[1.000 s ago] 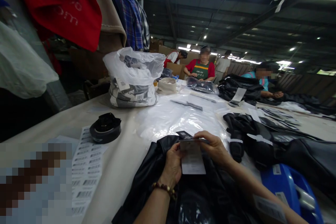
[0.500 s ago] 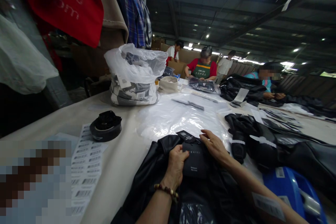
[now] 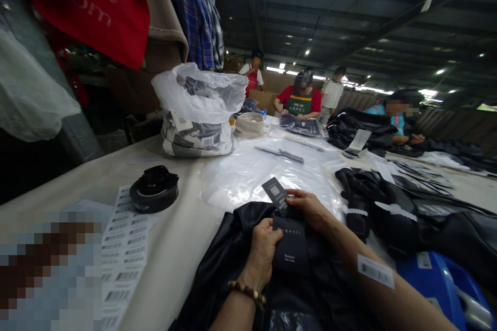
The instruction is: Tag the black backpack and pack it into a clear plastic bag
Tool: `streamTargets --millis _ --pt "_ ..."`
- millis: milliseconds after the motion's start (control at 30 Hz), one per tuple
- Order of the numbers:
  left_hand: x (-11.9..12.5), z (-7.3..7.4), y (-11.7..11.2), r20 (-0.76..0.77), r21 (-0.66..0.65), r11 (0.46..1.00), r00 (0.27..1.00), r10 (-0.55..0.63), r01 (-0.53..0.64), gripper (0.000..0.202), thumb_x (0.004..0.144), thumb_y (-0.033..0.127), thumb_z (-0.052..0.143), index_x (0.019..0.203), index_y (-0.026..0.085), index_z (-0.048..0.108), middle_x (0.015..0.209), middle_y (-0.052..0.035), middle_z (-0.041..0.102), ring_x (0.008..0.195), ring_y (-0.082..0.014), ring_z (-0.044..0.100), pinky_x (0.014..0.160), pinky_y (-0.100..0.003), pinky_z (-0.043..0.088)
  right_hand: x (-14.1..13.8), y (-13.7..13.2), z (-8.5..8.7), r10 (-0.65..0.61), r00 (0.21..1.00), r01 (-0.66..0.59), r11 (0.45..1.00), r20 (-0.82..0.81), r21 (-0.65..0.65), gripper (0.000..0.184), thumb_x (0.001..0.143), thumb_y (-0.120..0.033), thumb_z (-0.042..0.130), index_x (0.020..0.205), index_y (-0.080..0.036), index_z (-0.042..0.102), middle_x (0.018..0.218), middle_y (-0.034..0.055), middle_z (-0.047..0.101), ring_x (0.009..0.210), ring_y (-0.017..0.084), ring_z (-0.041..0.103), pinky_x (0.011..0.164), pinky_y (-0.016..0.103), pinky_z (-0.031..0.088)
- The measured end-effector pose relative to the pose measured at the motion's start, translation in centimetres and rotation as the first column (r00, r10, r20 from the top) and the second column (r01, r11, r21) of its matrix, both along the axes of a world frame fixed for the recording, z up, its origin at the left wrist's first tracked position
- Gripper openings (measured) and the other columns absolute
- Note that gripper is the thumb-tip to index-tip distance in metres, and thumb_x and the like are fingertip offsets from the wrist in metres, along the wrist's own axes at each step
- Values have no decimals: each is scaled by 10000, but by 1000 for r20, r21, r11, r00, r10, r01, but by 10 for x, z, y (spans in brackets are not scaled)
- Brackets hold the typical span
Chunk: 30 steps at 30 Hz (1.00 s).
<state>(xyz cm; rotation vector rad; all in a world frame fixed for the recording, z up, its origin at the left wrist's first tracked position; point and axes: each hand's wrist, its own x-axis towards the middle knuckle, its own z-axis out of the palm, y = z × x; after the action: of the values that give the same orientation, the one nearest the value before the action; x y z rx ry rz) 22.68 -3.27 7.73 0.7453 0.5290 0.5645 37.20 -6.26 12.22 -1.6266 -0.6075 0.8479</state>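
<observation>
Down at the near edge of the desk (image 3: 182, 227), the left hand (image 3: 264, 251) pinched the left edge of a large black hang tag (image 3: 290, 245), thumb on its face, a beaded bracelet (image 3: 248, 292) around the wrist. Just beyond it, the right hand (image 3: 310, 209) closed its fingertips on the top of that same tag, where a smaller black tag (image 3: 275, 191) with a printed square code stood up tilted from between the fingers. Both tags lay over a black leather-like jacket (image 3: 233, 253) spread directly beneath the hands. A white barcode sticker (image 3: 376, 270) was stuck on the right forearm. To the left of the left hand lay a sheet of barcode labels (image 3: 124, 248), and past it a black coiled belt (image 3: 154, 189). Beyond the hands clear plastic bags (image 3: 252, 170) were spread flat, with a stuffed white plastic bag (image 3: 198, 114) farther off. To the right of the right hand lay more black garments (image 3: 388, 207) and a blue crate (image 3: 438, 279). Other people worked at the far end.
</observation>
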Motion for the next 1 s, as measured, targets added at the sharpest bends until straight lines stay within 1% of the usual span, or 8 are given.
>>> streamTargets --millis 200,433,533,633,733,800,900,1000 --pt "1 0 1 -15 15 1000 1000 -7 8 314 490 239 656 774 124 590 656 -32 640 583 -153 574 575 -252 435 4 -10 -1 56 998 -51 991 -42 120 191 539 -296 559 674 -164 587 589 17 588 545 144 538 580 285 448" --pt "1 -2 0 -32 42 999 999 -27 28 317 496 252 668 779 130 592 647 -24 626 583 -146 553 564 -245 417 1 -13 -4 108 971 -146 975 214 170 117 591 -291 466 617 -188 516 742 36 589 728 181 551 709 309 444" --pt "0 -3 0 -31 60 997 999 -40 42 319 509 258 698 782 126 598 651 -19 619 602 -145 549 577 -243 417 -8 -12 6 246 888 -297 952 388 77 138 581 -264 446 605 -187 558 730 36 586 738 198 545 749 355 439" --pt "1 -4 2 -26 87 995 998 -54 56 336 510 282 726 780 122 604 641 -22 618 595 -157 549 583 -257 421 -26 -15 14 361 747 -417 908 559 -30 115 529 -201 506 585 -195 607 839 38 620 904 239 542 980 459 309" --pt "3 -6 5 -3 141 990 999 -32 32 294 516 268 714 755 130 611 704 -36 643 682 -183 580 657 -267 435 -45 -25 19 444 494 -406 878 748 -253 169 647 -164 521 728 -215 661 1031 50 622 1076 244 504 1079 537 76" --pt "3 -8 6 3 170 985 1000 -11 10 270 528 264 701 752 139 617 742 -41 651 730 -193 588 688 -268 438 -56 -36 25 484 341 -298 869 806 -395 215 792 -233 506 938 -238 663 1219 81 554 1229 253 409 1084 553 54" --pt "1 -7 6 -3 198 980 1000 -27 27 306 552 317 718 785 142 626 773 -51 657 733 -200 591 705 -288 449 -65 -57 34 585 363 -250 811 725 -529 593 777 -483 605 1300 -231 484 1434 159 346 1364 326 195 1085 582 64" --pt "-2 -3 4 0 194 980 999 -47 46 324 551 328 743 790 142 628 791 -57 658 748 -204 596 702 -287 451 -65 -74 33 669 439 -304 739 600 -601 971 646 -475 727 1437 -171 253 1499 196 137 1379 358 42 1083 599 46"
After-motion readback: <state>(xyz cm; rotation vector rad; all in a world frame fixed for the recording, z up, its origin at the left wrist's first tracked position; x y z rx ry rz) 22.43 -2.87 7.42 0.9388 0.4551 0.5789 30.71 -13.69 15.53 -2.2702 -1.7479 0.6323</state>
